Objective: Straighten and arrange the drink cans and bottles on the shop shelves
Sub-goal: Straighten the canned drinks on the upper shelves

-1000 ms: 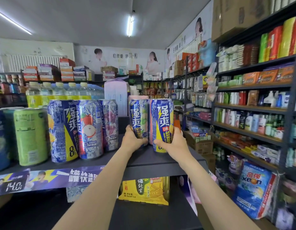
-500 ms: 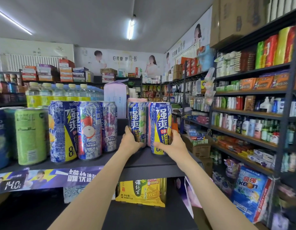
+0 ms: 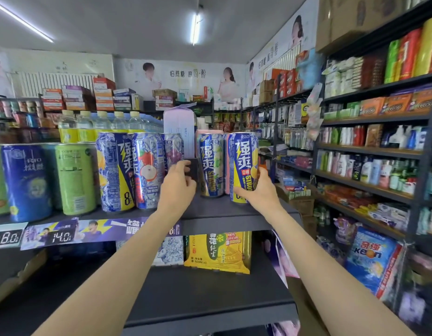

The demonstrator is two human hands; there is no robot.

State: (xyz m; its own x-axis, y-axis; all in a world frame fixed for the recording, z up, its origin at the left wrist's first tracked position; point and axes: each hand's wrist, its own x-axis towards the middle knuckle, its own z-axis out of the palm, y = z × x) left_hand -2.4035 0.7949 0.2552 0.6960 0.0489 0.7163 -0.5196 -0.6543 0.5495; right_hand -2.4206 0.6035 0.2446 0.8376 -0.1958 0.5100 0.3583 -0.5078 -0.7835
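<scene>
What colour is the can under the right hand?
Blue with a yellow base and white lettering: the can, seen in the head view, the right hand at its lower part.

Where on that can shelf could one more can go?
The bare gap on the top shelf lies between the purple grape can and the green-tinted can, where the left hand reaches. The lower shelf is bare before the yellow pack. Left of the gap, cans stand tightly packed.
</scene>
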